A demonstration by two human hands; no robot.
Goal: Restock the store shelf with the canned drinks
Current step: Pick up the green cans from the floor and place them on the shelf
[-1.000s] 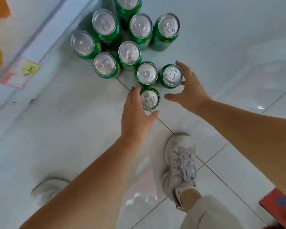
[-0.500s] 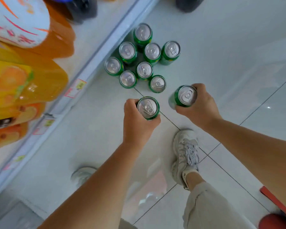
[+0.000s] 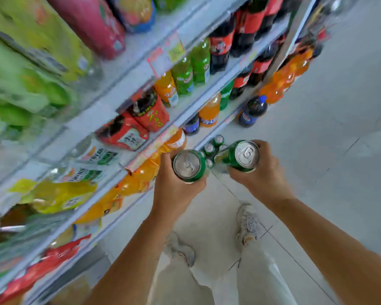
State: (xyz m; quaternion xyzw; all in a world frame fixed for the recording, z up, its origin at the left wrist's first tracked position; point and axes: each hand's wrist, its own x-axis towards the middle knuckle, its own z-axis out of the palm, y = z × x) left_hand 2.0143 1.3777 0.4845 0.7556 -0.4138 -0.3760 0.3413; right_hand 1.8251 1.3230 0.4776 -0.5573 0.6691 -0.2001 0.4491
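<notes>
My left hand (image 3: 174, 194) grips a green can with a silver top (image 3: 189, 165), held upright at mid-height in front of the shelves. My right hand (image 3: 265, 172) grips a second green can (image 3: 243, 156) just to the right, tilted a little toward the left. Between and behind the two held cans, several more green cans (image 3: 213, 146) stand on the floor by the foot of the shelf unit; my hands and cans hide part of that group. The store shelf (image 3: 110, 102) runs along the left.
The shelves hold rows of orange, green, dark cola and yellow bottles (image 3: 183, 78), with price tags on the shelf edges. A blue-capped dark bottle (image 3: 252, 111) stands on the floor at the shelf end. Grey tiled floor (image 3: 339, 150) lies to the right; my shoes (image 3: 248, 223) are below.
Both hands closed on a can each and lifted them from the floor group. My view rose from the floor to the shelves as the cans came up.
</notes>
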